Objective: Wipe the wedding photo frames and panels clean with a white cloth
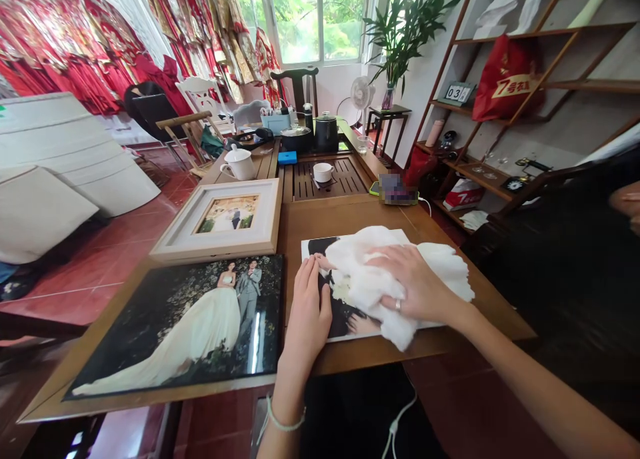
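A photo print [345,322] with a white border and dark picture lies on the wooden table in front of me. My left hand [311,306] rests flat on its left edge, fingers stretched out together. Over the print spreads a crumpled white cloth [370,292], hiding most of the picture. My right hand [417,282], with a ring on one finger, presses down on the cloth and grips part of it under the fingers and thumb. Left of my left hand lies a glossy wedding photo panel [200,332]. Behind that panel is a pale wooden frame [167,238] around a smaller wedding picture.
Farther back on the table [325,216] stand a lidded white mug [239,164], a slatted tea tray [345,179] with a white cup [323,172], and a black kettle [327,132]. A phone [397,190] with a cable lies at the right edge. Someone in dark clothing [575,246] is at the right.
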Motion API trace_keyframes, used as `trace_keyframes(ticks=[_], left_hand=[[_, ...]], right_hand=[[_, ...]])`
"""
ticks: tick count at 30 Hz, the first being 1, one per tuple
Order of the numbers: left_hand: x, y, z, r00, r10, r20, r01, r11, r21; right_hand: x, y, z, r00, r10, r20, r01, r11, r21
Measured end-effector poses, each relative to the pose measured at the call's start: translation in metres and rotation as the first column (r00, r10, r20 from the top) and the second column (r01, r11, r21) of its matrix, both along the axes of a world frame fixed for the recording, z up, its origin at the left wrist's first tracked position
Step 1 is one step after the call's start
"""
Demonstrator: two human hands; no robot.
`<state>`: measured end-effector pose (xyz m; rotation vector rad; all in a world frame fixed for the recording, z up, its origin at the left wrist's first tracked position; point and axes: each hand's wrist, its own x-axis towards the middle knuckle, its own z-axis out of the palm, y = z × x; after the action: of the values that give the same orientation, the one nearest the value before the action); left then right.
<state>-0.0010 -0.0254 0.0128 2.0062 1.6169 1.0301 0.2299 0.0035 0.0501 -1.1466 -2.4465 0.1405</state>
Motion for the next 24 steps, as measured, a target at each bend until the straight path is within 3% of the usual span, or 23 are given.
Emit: trace_keyframes(ticks=[4, 8, 13, 19, 21, 24], left_hand=[[0.001, 0.000, -0.001, 1.000, 0.006, -0.005, -0.006, 1.000, -0.001], [0.001, -0.001, -0.003, 1.000, 0.009, 0.015, -0.009, 1.000, 0.022], [0.001, 0.000, -0.004, 0.999, 0.012, 0.037, -0.012, 1.000, 0.015], [0.001, 0.001, -0.005, 0.999, 0.013, 0.044, -0.014, 1.000, 0.023], [0.001, 0.001, -0.005, 0.999, 0.010, 0.052, -0.012, 1.000, 0.026], [0.000, 0.001, -0.005, 0.999, 0.001, 0.049, -0.002, 1.000, 0.016]], right_hand=[[0.009, -0.033, 0.004, 0.993, 0.120, -0.025, -0.121, 0.990, -0.066], [0.020, -0.034, 0.005, 0.986, 0.158, -0.058, -0.164, 0.978, -0.130], [0.029, 0.005, -0.005, 0.996, -0.050, -0.072, 0.045, 0.996, -0.072], [0.009, 0.068, -0.003, 0.961, -0.275, 0.017, 0.275, 0.961, -0.041], [-0.003, 0.080, 0.003, 0.954, -0.291, 0.071, 0.295, 0.955, -0.043], [-0.016, 0.082, 0.010, 0.972, -0.201, 0.120, 0.209, 0.977, -0.052]])
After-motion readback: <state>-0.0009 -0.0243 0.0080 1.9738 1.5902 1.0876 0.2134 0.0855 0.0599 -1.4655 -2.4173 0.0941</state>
